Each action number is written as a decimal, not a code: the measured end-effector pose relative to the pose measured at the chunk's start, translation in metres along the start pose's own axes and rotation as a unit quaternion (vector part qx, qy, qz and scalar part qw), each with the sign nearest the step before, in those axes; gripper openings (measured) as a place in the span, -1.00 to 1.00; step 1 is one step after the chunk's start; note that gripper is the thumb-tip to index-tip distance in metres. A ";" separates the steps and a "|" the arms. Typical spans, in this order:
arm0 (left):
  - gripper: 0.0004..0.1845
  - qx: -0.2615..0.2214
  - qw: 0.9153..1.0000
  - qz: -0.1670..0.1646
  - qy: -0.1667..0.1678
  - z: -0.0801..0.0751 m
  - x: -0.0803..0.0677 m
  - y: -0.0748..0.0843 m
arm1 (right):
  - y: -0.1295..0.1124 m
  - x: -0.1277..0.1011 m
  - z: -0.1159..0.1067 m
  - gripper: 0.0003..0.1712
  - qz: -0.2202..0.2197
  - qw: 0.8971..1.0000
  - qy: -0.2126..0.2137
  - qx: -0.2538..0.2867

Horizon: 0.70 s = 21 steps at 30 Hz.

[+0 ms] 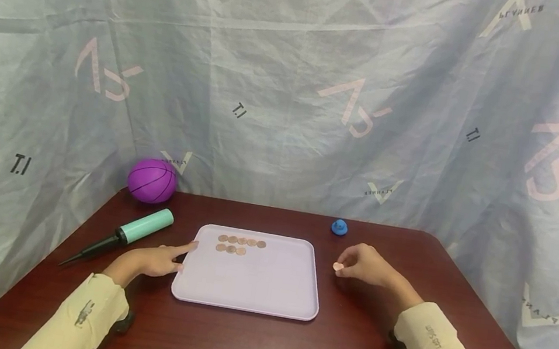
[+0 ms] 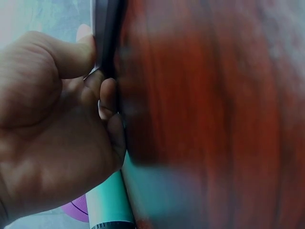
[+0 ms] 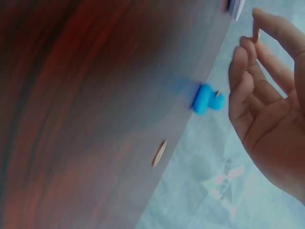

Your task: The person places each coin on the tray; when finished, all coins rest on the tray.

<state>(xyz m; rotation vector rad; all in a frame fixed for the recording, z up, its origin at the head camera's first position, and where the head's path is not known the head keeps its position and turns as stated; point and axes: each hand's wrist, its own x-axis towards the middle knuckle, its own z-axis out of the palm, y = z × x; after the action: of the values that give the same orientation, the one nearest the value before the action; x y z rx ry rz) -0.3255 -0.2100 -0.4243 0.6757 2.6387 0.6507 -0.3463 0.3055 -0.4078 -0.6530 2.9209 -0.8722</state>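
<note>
A white tray lies on the table with copper-coloured coins near its back left, several in a back row and three in front of them. At the tray's left edge my left hand rests, its extended index finger on the rim and its thumb by the side. To the right of the tray my right hand pinches a coin between thumb and fingertips, above the table. Another coin lies on the table in the right wrist view, below this hand.
A small blue rubber duck sits at the table's back edge, beyond my right hand. A teal and black hand pump lies left of the tray, and a purple ball is at the back left corner. Grey cloth hangs behind the table.
</note>
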 end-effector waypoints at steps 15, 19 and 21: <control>-0.29 0.001 1.000 -0.004 -0.001 0.000 -0.001 0.003 | -0.045 0.047 0.037 -0.77 -0.054 0.996 0.030 0.062; -0.29 0.003 1.000 -0.003 0.000 0.000 0.001 0.002 | -0.061 0.060 0.046 -0.77 -0.058 0.997 0.032 0.050; -0.28 0.005 1.000 -0.003 0.000 0.001 0.002 0.001 | -0.068 0.068 0.051 -0.77 -0.056 0.997 0.035 0.041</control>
<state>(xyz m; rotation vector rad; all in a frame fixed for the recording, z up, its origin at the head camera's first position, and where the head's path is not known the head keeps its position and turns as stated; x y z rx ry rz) -0.3264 -0.2080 -0.4250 0.6710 2.6444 0.6372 -0.3752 0.2008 -0.4085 -0.8015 2.9150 -1.0414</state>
